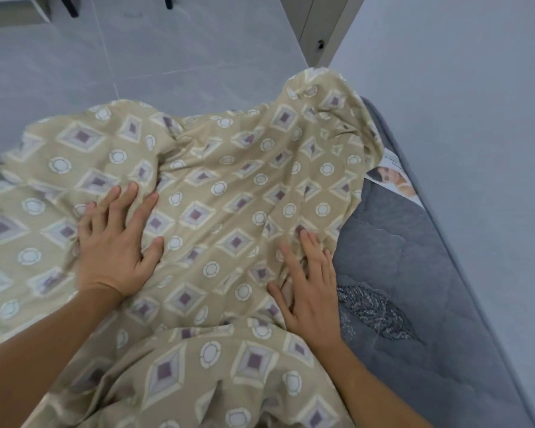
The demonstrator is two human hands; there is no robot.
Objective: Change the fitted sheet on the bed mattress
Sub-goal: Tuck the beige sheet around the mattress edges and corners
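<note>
A beige fitted sheet (223, 186) with purple diamonds and white circles lies rumpled over most of the grey quilted mattress (393, 251). Its far right corner bunches up high near the wall. My left hand (118, 239) lies flat on the sheet left of centre, fingers spread and straight. My right hand (309, 288) presses flat on the sheet's right edge, fingers straight, close to the bare mattress strip.
A printed label (396, 177) lies on the bare mattress by the sheet's corner. A pale wall (476, 88) runs along the mattress's right side. Grey floor tiles (167, 57) lie beyond the far edge, with dark furniture legs (71, 7) and a door frame (322, 35).
</note>
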